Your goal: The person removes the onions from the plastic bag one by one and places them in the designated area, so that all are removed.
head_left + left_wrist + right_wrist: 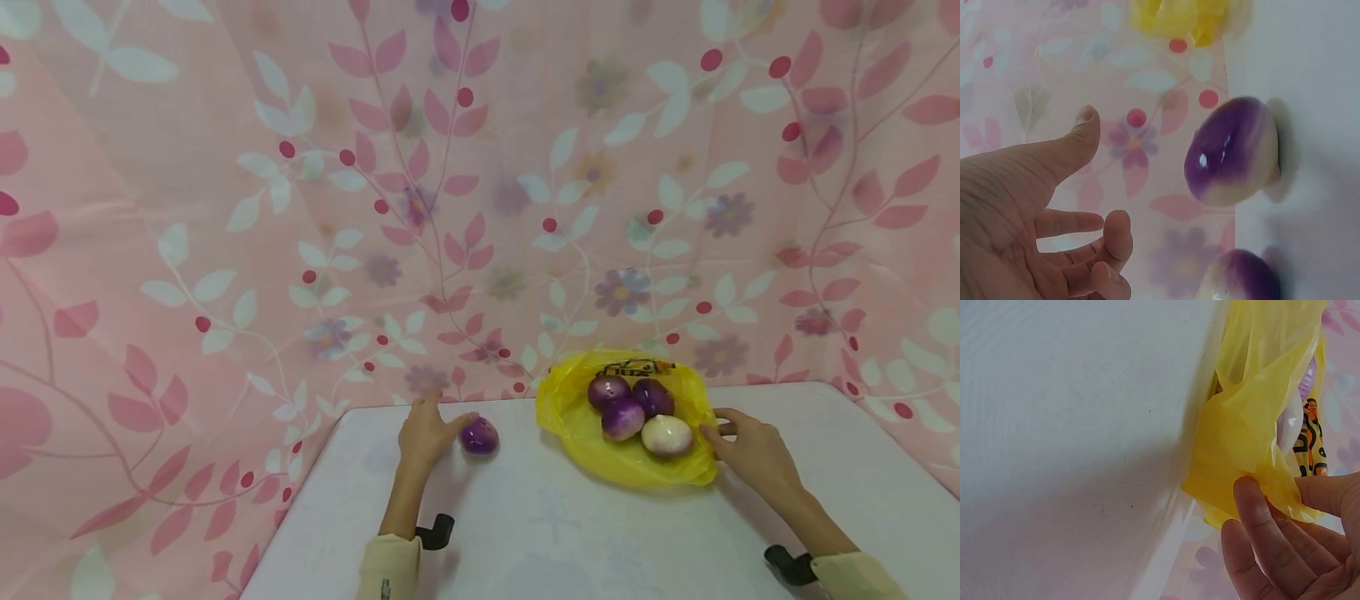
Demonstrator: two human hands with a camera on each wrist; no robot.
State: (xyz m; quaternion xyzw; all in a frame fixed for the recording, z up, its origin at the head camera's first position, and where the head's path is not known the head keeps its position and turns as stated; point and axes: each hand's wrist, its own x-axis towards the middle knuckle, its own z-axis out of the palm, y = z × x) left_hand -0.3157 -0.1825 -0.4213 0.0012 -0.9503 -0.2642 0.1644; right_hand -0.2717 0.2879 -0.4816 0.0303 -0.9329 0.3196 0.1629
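A yellow plastic bag [570, 433] lies with its mouth spread on the table, holding several glossy purple-and-white turnips [623, 419]. My right hand [757, 454] pinches the right rim of the bag; in the right wrist view the thumb is on the inner side of the yellow film [1235, 437] and the fingers are outside. Outside the bag, a purple turnip [478, 437] sits left of it. Beside that turnip is my left hand [426, 433], thumb and fingers apart, holding nothing. The left wrist view shows this turnip [1232, 153] and a second one [1241, 278], which the hand hides in the head view.
The white-covered table [555, 533] reaches back to a pink floral curtain [480, 208]. A black wrist mount [437, 532] is on the left wrist and another mount [789, 565] on the right.
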